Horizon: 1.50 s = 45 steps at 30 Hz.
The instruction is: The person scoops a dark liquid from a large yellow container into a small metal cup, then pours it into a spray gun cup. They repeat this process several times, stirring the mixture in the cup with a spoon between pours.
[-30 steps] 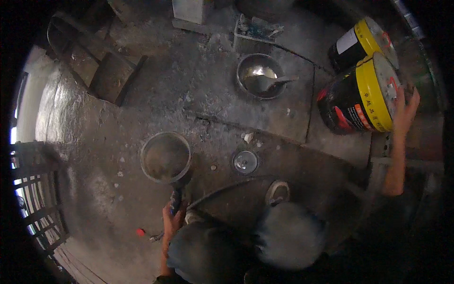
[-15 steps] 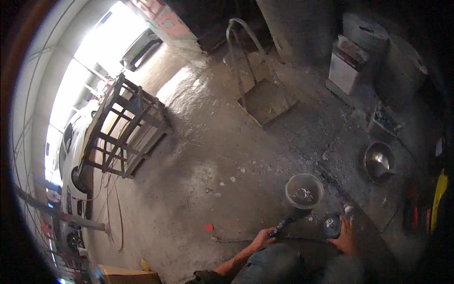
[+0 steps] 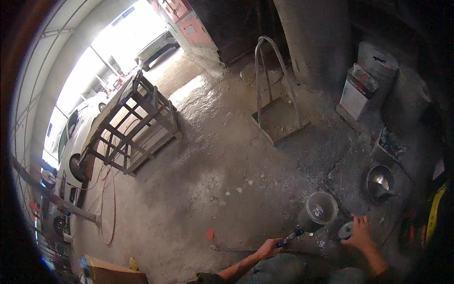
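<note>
My left hand (image 3: 270, 248) is closed around the near end of a short dark-blue hand tool (image 3: 290, 236), whose far end points toward a translucent plastic tub (image 3: 322, 208). The tool's exact kind is too dark to make out. That tub stands on the floor with whitish smears inside. To its right and nearer me, my right hand (image 3: 363, 235) has fingers and thumb around a small round can (image 3: 345, 230) with a grey top and dark rim.
A shiny metal bowl (image 3: 379, 183) lies farther right. Beyond it stand a grimy box (image 3: 388, 146) and a white square container (image 3: 353, 101). Ahead is a metal platform with a hooped handle (image 3: 282, 128); a slatted wooden frame (image 3: 135, 130) stands left. A cardboard box (image 3: 113, 272) sits lower left.
My view has shifted, so most of the scene sits lower and farther right. My left hand keeps its hold on the tool, and my right hand stays on the can.
</note>
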Motion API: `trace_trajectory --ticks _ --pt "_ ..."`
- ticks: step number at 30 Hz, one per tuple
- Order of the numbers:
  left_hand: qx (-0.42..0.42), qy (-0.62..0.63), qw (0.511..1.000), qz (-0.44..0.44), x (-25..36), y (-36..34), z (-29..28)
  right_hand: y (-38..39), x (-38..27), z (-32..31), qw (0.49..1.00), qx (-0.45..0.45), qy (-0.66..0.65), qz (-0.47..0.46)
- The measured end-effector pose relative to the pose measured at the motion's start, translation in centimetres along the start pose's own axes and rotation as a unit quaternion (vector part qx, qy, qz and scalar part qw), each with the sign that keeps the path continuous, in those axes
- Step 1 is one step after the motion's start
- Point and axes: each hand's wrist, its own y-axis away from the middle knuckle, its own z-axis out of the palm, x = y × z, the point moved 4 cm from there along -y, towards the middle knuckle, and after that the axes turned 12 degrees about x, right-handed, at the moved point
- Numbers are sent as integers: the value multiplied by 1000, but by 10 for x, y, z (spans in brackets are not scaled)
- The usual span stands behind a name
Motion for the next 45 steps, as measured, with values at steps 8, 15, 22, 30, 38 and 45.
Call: trace_trajectory --ticks 8,15,22,30,38,45 --pt "3 -148 987 56 -9 -10 14 -25 -57 -143 988 55 -136 -53" --pt "-79 -195 975 75 3 -30 40 -31 -47 -104 936 -30 -349 -30" --pt "-33 -166 970 172 30 -17 37 -28 -70 -126 949 -78 -252 -172" --pt "-174 -121 963 165 21 -10 27 -4 -89 -125 852 -136 -58 -502" --pt "-89 -253 955 126 29 -28 50 -5 -40 -90 984 -66 -148 70" --pt "25 -216 973 80 11 -32 53 -17 -11 -47 873 -20 -473 114"
